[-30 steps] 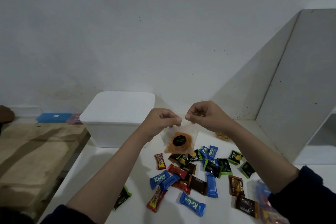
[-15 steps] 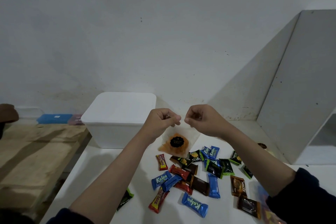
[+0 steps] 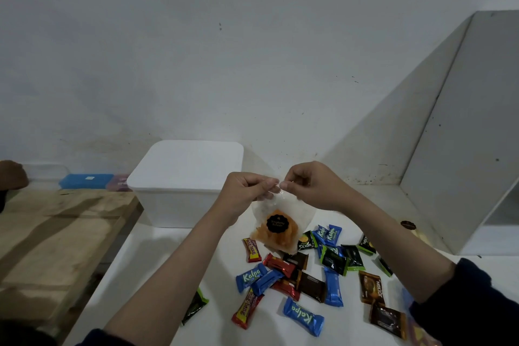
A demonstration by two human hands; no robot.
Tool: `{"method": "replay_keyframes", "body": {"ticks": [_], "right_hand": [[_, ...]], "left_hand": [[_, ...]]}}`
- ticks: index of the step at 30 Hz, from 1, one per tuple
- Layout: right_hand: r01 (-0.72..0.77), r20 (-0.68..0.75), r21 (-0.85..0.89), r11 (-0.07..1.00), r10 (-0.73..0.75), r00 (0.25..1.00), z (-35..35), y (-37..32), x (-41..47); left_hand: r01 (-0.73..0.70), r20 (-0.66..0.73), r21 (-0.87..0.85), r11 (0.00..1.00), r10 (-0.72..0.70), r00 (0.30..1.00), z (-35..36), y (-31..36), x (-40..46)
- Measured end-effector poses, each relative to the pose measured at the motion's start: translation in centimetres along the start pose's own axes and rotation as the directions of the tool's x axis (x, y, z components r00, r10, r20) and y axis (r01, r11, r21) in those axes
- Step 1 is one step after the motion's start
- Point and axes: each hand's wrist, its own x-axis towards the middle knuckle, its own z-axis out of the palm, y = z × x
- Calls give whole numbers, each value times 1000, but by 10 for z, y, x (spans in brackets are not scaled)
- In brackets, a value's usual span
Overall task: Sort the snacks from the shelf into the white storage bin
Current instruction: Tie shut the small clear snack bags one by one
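Head view shows the left hand (image 3: 247,191) and the right hand (image 3: 309,185) both pinching the top edge of a clear snack bag (image 3: 276,226), fingers curled, holding it up above the white worktop (image 3: 157,255). Orange snacks and a round black label fill its lower part. Wrapped snacks (image 3: 303,275) lie scattered on the worktop below. A closed white storage bin (image 3: 182,182) stands just left of the hands, against the wall.

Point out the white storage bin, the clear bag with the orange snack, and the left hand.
white storage bin (image 3: 179,199), head view, front wall.
clear bag (image 3: 276,236), head view, orange contents.
left hand (image 3: 247,191), head view, knuckles.
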Motion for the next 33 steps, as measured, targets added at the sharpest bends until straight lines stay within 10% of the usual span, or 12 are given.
{"method": "replay_keyframes", "body": {"ticks": [33], "right_hand": [[-188,-167,19,982,188,968,8,0,-13]], "left_hand": [[61,-224,80,995,-42,974,-10,-6,24]]}}
